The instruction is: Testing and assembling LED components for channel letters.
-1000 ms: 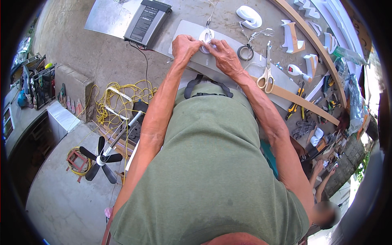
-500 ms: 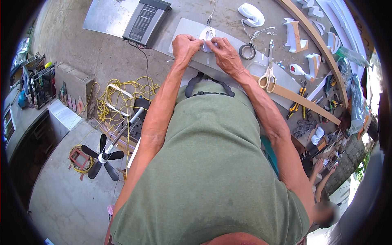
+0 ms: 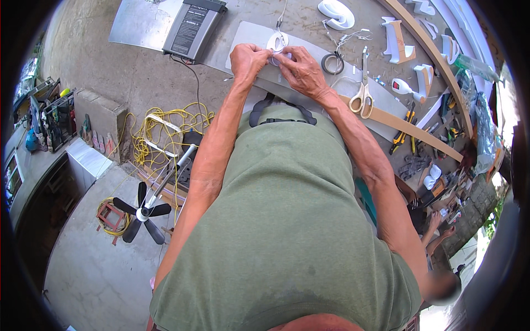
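Observation:
A small white looped letter piece (image 3: 277,41) with a thin wire running up from it lies on a grey flat panel (image 3: 248,34) before me. My left hand (image 3: 248,62) has thumb and index finger pinched at its near part. From the other side my right hand (image 3: 302,70) pinches at the same part, and the fingertips of both almost meet. They hide what exactly lies between them. Right of my right hand rests a dark roll of tape (image 3: 333,64). Scissors with cream handles (image 3: 362,101) lie farther right, near my right forearm.
A grey power supply box (image 3: 194,30) stands at the upper left. More white letters (image 3: 337,15) and a glue bottle (image 3: 401,86) lie to the right, inside a curved brown strip (image 3: 441,66). Yellow cord (image 3: 152,140) and a fan (image 3: 142,213) are at left. Another person's hands (image 3: 436,220) show at lower right.
The view has shifted slightly. Both hands stay pinched at the white letter, with small finger movement. The other person's hands at lower right have moved.

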{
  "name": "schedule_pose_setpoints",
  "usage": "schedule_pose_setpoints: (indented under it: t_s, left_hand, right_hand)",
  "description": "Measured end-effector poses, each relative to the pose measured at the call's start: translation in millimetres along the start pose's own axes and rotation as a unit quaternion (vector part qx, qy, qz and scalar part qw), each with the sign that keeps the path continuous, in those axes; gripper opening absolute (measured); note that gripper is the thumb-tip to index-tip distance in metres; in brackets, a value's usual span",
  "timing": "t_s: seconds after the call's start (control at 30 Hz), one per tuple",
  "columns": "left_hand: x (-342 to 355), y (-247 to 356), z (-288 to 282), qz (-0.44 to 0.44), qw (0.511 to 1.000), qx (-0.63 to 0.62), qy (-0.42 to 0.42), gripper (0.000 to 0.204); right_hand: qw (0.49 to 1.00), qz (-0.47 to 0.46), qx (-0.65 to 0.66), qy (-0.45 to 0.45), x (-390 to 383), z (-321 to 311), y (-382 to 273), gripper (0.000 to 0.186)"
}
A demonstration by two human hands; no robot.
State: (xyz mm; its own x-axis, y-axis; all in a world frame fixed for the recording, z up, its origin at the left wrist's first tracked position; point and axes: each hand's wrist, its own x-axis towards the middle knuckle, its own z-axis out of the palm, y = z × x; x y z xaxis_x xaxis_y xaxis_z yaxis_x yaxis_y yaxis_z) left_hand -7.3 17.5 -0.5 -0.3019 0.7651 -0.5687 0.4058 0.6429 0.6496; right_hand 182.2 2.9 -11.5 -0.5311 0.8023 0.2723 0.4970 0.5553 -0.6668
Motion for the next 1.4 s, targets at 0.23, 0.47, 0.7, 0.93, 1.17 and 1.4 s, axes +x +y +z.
schedule_pose_setpoints:
  t_s: [0.23,0.47,0.7,0.93,1.17,1.4]
  left_hand:
    - [-2.1,3.7,-0.4,-0.014,1.000,0.008,-0.004,0.023]
    - [1.1,-2.6,0.4,0.011,1.000,0.010,0.006,0.025]
    - [-1.8,-0.5,1.2,0.015,1.000,-0.001,0.008,0.024]
    - [-3.8,2.3,0.5,0.014,1.000,0.003,0.014,0.024]
    - [0.8,-3.7,2.6,0.024,1.000,0.001,0.016,0.023]
    - [-1.3,-0.9,0.8,0.020,1.000,-0.007,0.015,0.024]
  right_hand:
    - [0.997,0.027,0.046,0.061,-2.3,0.5,3.4,0.034]
    - [0.998,0.053,-0.006,0.033,-13.0,-9.6,-3.0,0.022]
    - [0.998,0.050,0.020,0.037,-11.2,-1.5,5.8,0.017]
    - [0.994,0.096,0.045,0.013,1.0,6.0,-1.0,0.014]
    - [0.982,0.177,0.063,-0.006,9.7,5.9,-2.6,0.011]
    - [0.975,0.204,0.085,0.026,7.6,9.9,-6.6,0.013]
